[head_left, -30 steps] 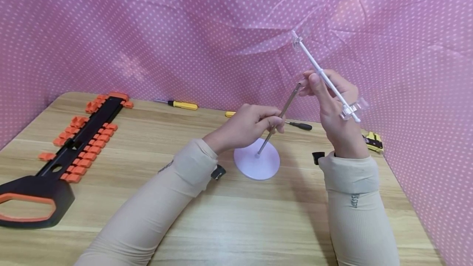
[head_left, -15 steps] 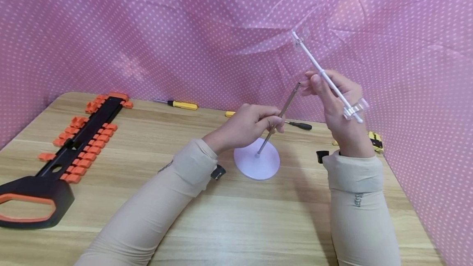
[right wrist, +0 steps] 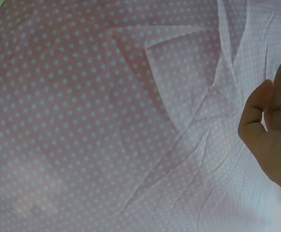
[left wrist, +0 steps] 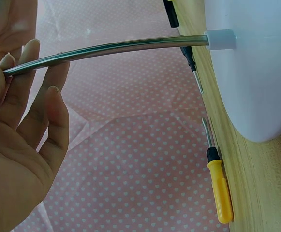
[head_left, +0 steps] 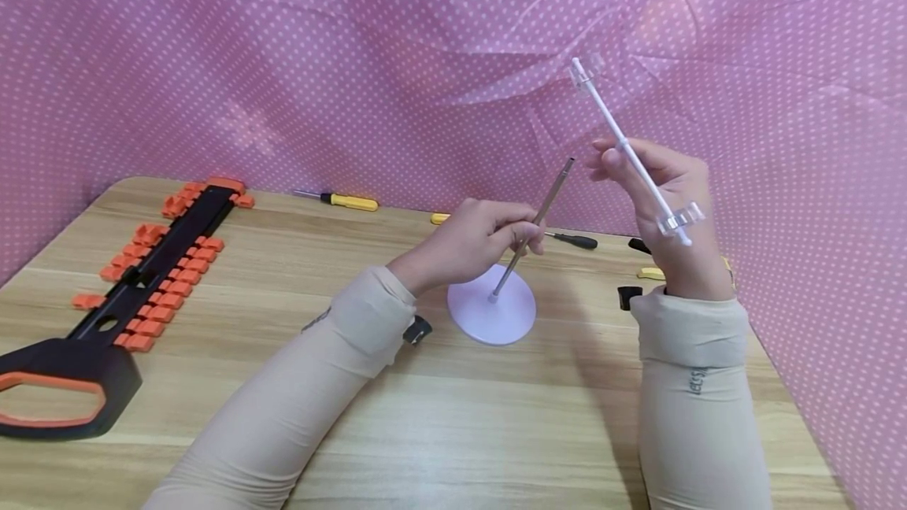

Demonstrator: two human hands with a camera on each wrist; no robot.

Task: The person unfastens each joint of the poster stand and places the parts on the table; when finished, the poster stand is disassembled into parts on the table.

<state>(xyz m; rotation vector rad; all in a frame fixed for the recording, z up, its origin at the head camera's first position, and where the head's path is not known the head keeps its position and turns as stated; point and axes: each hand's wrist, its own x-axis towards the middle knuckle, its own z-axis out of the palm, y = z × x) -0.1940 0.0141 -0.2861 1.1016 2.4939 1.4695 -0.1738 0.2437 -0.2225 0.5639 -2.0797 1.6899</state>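
From my seat I have a metal rod (head_left: pixel 556 188) at the middle of the head view, its lower end in the collar of a round white base (head_left: pixel 475 309) that appears to sit flat on the tabletop (head_left: pixel 453 431). The left hand (head_left: pixel 489 238) pinches the rod partway up between thumb and fingers; the left wrist view shows its other fingers loosely spread.

The right hand (head_left: pixel 673 187), right of center in the head view, holds a white bar (head_left: pixel 640 171) near its middle collar in a light pinch of thumb and fingers. The bar slants from upper left to lower right with a clear clip (head_left: pixel 682 219) near its lower end and a similar one near the top. I cannot check that grip in the right wrist view, where only fingers show at the right edge.

I'd judge the metal rod stiff, smooth and a bit slippery, so I'd hold it firmly around mid-length and keep side load off the collar. The base is broad and probably steady enough. The bar looks like light plastic; I'd take it by the middle and spare the clips, which look brittle and easy to snap.
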